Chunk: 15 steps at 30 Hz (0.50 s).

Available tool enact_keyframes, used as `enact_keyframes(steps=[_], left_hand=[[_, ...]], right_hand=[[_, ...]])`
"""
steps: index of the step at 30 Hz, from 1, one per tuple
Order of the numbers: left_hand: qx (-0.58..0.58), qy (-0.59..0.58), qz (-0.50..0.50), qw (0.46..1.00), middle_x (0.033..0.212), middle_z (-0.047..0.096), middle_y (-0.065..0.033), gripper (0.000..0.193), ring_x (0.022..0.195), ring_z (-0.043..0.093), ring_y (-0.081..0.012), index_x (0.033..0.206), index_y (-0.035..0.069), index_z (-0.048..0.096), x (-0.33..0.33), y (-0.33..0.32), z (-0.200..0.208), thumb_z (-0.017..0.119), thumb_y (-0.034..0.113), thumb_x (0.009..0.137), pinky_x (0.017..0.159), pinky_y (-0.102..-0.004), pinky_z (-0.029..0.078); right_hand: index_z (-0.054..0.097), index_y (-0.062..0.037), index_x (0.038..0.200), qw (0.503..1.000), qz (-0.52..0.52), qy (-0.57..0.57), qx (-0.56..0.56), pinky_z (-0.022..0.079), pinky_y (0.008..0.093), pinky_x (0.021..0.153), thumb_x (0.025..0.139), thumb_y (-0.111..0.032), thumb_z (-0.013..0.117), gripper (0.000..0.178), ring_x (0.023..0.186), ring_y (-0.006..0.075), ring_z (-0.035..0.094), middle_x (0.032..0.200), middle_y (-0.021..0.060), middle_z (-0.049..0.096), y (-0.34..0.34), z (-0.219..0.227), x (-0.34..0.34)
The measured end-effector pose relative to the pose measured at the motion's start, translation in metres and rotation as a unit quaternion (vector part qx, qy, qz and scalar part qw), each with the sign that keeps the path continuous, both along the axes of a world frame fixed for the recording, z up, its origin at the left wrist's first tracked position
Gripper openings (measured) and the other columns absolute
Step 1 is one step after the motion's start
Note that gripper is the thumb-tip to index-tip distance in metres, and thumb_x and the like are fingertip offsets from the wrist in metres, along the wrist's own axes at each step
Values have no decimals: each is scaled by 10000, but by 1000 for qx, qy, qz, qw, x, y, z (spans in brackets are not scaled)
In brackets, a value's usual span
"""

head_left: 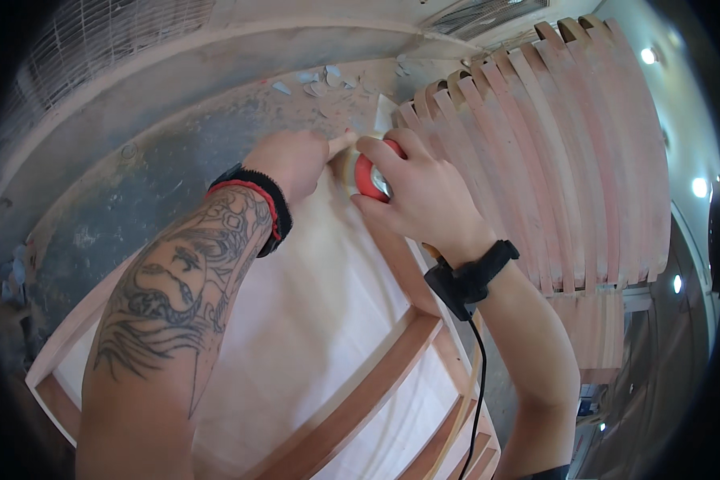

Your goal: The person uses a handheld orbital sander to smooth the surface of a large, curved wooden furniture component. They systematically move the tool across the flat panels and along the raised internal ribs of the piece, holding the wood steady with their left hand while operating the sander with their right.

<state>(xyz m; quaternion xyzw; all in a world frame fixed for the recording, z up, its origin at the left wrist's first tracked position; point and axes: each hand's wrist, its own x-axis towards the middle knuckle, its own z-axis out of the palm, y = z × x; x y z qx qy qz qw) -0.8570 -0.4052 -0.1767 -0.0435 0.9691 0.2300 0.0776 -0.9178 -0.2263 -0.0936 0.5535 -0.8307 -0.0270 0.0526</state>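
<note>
A red-topped, round palm sander (370,179) is held in my right hand (424,188), with the fingers curled over its top. Its pale pad stands against the far right edge of a wooden frame (426,292). At the frame's far end, my left hand (286,164) is closed, and one of its digits points right along the wood, close to the sander. The rest of its fingers are hidden behind the hand. The frame has a white panel (296,320) inside it and brown cross slats (352,408) nearer to me.
Curved wooden slatted pieces (528,160) stand in a row at the right. Several loose discs (320,82) lie on the dusty grey floor (128,212) at the far side. A thin black cable (478,384) hangs from my right wrist strap, beside a pale hose (460,412).
</note>
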Motion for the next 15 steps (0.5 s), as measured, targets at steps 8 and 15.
enact_keyframes(steps=[8,15], left_hand=[[21,76,-1,997,999,734,-243,236,956,719,-407,1049,-32,695,-4,-3,-16,647,53,834,850,-462,583],[-21,45,-28,998,1079,713,-181,627,984,701,-353,1491,174,504,-2,-1,-5,574,-13,896,846,-470,569]], right_hand=[[702,-242,1108,997,40,52,41,579,403,583,807,-265,744,305,648,285,699,1176,110,612,5,-18,22],[686,-293,1136,992,32,82,94,589,390,555,872,-295,723,267,658,296,715,1236,91,591,51,-25,56]])
